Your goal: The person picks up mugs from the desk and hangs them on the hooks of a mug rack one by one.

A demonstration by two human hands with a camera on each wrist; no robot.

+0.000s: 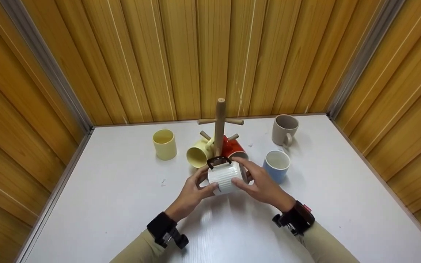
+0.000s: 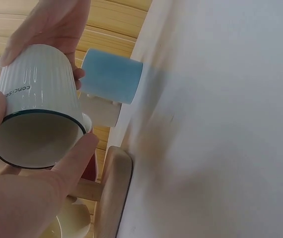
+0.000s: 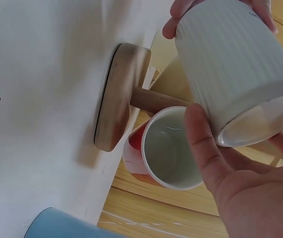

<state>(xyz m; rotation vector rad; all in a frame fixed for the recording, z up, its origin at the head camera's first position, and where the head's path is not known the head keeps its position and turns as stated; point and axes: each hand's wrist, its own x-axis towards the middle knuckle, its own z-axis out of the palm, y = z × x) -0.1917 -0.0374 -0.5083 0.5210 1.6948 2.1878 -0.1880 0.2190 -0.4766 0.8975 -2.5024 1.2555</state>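
Observation:
A white ribbed mug (image 1: 224, 176) with a dark handle (image 1: 218, 158) is held on its side above the table, the handle upward. My left hand (image 1: 192, 189) grips its dark-rimmed mouth end, fingers and thumb around the rim. At the base end, my right hand (image 1: 263, 184) holds the mug between thumb and fingers. The left wrist view shows small lettering on the mug's side (image 2: 42, 82). Just beyond stands a wooden mug tree (image 1: 219, 124), with a pale yellow mug (image 1: 197, 156) on its left and a red mug (image 1: 233, 147) on its right.
A yellow cup (image 1: 165, 145) stands left of the tree. To the right are a blue mug (image 1: 277, 168), close to my right hand, and a grey-beige mug (image 1: 284, 130) farther back. Wood-patterned walls (image 1: 181, 58) enclose the white table (image 1: 115, 204).

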